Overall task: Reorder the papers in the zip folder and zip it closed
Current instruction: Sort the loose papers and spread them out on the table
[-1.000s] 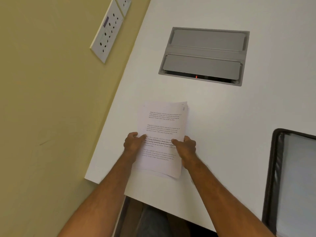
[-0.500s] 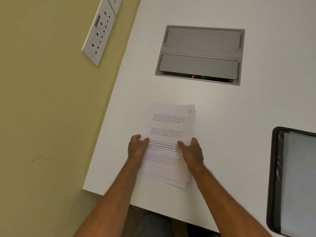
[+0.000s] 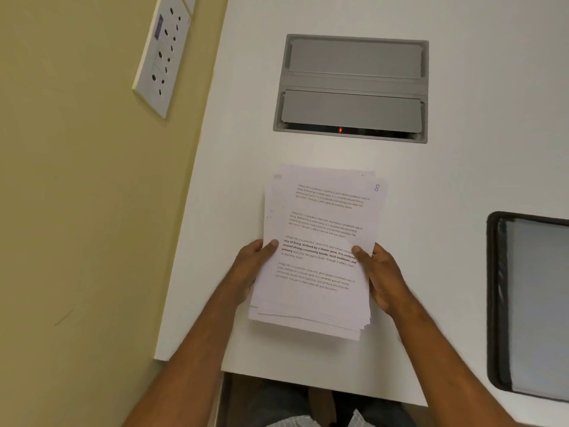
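A stack of white printed papers (image 3: 320, 229) rests over the white table, its sheets slightly fanned at the bottom and left edges. The top sheet carries a handwritten 8 in its upper right corner. My left hand (image 3: 251, 269) grips the stack's left edge with the thumb on top. My right hand (image 3: 380, 272) grips the right edge the same way. The zip folder (image 3: 529, 303), grey with a black zipper border, lies at the right edge of view, partly cut off and apart from the papers.
A grey cable hatch (image 3: 351, 87) with a small red light is set into the white table (image 3: 462, 167) beyond the papers. A white socket panel (image 3: 161, 53) hangs on the yellow wall to the left. The table's near edge runs just below the stack.
The stack has loosened from squared to slightly fanned, and it has shifted a little to the right. Both hands keep their grip on its sides.
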The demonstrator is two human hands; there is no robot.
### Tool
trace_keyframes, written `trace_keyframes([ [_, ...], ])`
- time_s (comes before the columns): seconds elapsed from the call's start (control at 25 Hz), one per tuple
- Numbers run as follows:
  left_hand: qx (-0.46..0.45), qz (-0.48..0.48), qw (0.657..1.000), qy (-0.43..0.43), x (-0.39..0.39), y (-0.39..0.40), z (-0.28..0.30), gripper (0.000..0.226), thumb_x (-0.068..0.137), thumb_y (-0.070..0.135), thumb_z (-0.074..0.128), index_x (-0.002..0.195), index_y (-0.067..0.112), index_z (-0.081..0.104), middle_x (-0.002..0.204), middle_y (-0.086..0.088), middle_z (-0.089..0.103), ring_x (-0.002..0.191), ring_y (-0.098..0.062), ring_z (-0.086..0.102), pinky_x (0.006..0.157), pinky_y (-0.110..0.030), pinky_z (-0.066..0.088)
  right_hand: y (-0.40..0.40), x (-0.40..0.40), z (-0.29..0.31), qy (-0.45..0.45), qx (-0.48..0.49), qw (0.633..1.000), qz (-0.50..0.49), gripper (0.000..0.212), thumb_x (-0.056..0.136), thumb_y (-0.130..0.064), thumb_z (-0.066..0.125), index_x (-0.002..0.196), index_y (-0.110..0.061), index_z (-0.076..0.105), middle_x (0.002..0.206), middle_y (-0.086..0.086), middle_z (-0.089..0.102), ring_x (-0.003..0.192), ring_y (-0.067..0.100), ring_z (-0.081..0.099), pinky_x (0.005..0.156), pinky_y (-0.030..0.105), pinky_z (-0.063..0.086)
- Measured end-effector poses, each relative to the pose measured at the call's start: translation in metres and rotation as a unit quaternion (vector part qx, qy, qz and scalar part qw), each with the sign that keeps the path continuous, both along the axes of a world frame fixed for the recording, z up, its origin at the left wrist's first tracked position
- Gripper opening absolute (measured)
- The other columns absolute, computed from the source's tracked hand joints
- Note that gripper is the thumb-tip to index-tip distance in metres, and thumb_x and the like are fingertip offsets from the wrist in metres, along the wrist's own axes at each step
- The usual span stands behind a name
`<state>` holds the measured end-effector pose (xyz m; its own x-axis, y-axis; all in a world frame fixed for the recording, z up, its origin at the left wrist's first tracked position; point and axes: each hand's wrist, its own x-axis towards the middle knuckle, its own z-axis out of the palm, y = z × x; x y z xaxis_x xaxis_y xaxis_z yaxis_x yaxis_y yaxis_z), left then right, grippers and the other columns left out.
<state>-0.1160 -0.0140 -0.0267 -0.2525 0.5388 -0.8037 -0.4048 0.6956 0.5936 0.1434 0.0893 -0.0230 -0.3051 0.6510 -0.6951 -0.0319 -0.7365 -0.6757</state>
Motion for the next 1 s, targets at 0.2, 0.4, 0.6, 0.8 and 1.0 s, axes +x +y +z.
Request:
trace_keyframes([
  [0.2,0.034,0.001,0.995,-0.090,0.004,-0.001,0.005,0.034,0.104,0.026,0.057,0.134,0.010,0.061,0.125,-0.011,0.072,0.115,-0.029,0.069,0.100,-0.050,0.055,-0.001,-0.001,0.001,-0.069,0.024,0.997,0.028,0.024,0.107,-0.018,0.055,0.127,-0.018,0.069,0.118,0.004,0.076,0.107,0.022,0.074,0.091,0.038,0.058],
  [0.4,0.041,0.030,0.996,-0.077,0.008,-0.004,0.000,0.032,0.105,0.029,0.054,0.132,0.014,0.063,0.123,-0.009,0.073,0.113,-0.027,0.070,0.099,-0.047,0.055,-0.006,0.005,-0.004,-0.200,0.128,0.971,-0.019,0.018,0.105,-0.017,0.057,0.102,-0.017,0.075,0.100,-0.001,0.079,0.090,0.018,0.072,0.081,0.032,0.058],
  [0.6,0.062,0.046,0.996,-0.048,-0.009,-0.004,0.004,0.030,0.104,0.026,0.056,0.129,0.013,0.065,0.120,-0.010,0.074,0.107,-0.027,0.072,0.087,-0.040,0.060,-0.005,0.027,-0.009,-0.260,0.153,0.951,-0.068,0.018,0.105,-0.017,0.055,0.095,-0.009,0.067,0.088,-0.002,0.071,0.081,0.014,0.060,0.077,0.031,0.049],
  [0.8,0.076,0.071,0.994,-0.020,-0.042,-0.010,0.021,0.031,0.104,0.026,0.056,0.131,0.014,0.064,0.123,-0.010,0.073,0.112,-0.029,0.070,0.096,-0.044,0.057,0.004,0.051,0.010,-0.295,0.163,0.935,-0.111,0.019,0.105,-0.015,0.053,0.100,-0.018,0.070,0.092,-0.010,0.071,0.082,0.005,0.063,0.078,0.024,0.049],
  [1.0,0.085,0.094,0.992,-0.028,-0.057,-0.013,0.042,0.028,0.105,0.025,0.054,0.128,0.013,0.065,0.121,-0.011,0.074,0.104,-0.025,0.073,0.082,-0.038,0.062,0.007,0.068,0.017,-0.299,0.153,0.932,-0.133,0.017,0.107,-0.017,0.052,0.105,-0.019,0.069,0.100,-0.006,0.071,0.098,0.021,0.066,0.083,0.030,0.052],
])
